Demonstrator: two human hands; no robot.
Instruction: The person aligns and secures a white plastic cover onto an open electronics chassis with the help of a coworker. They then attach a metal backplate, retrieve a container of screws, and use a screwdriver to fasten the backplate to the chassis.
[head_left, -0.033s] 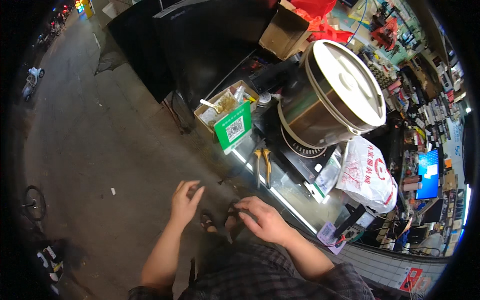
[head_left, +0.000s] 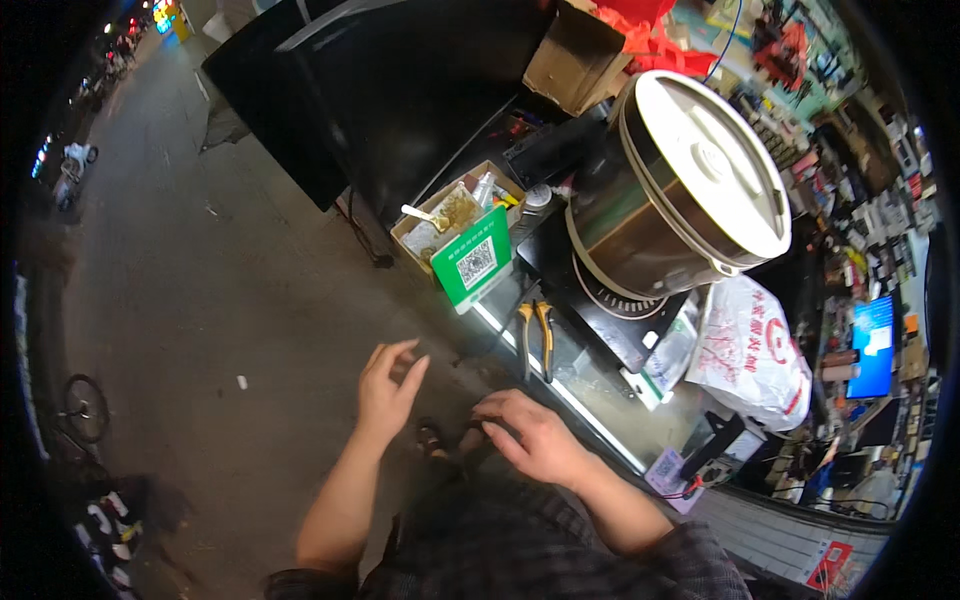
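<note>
In mid-air before the counter, my left hand (head_left: 388, 396) is empty, with its thumb held away from the fingers. My right hand (head_left: 535, 438) hovers closer to the counter edge, loosely bent and holding nothing visible. Nearest to both are pliers (head_left: 547, 340) with yellow-and-black handles, lying on the glass counter (head_left: 590, 395). Behind them a large brown pot (head_left: 660, 215) with a white lid (head_left: 710, 160) stands on a black induction cooker (head_left: 610, 325). A green card with a square code (head_left: 476, 262) leans against a small open carton (head_left: 415, 235) of odds and ends.
A white plastic bag (head_left: 750, 350) sits right of the cooker, near a meter with red leads (head_left: 712, 472). Large black screen panels (head_left: 400, 95) and a cardboard box (head_left: 570, 65) stand behind. Crowded shelves and a lit monitor (head_left: 870, 345) fill the right; pavement (head_left: 210, 300) spreads left.
The whole view has shifted a little, so the counter things sit slightly further right. My left hand appears slightly higher and further right; my right hand has barely moved.
</note>
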